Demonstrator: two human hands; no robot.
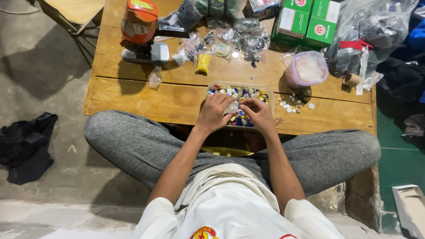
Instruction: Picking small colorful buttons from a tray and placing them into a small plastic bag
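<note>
Our left hand (215, 110) and right hand (256, 111) meet over the clear tray (265, 90) of coloured caps (230, 91), fingers curled; we cannot tell what either grip pinches. The tray sits at the wooden counter's (133, 95) near edge. At two o'clock stands a lilac tub (306, 68), loose white caps (292, 102) beside it.

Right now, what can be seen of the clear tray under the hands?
The tray is a shallow rectangular container of clear plastic, lying flat near the front edge of the wooden table. It is filled with small round caps in blue, white, yellow and red. The left hand and right hand rest over its near half, fingers among the caps, hiding that part. A few loose white caps lie on the table to its right.
</note>
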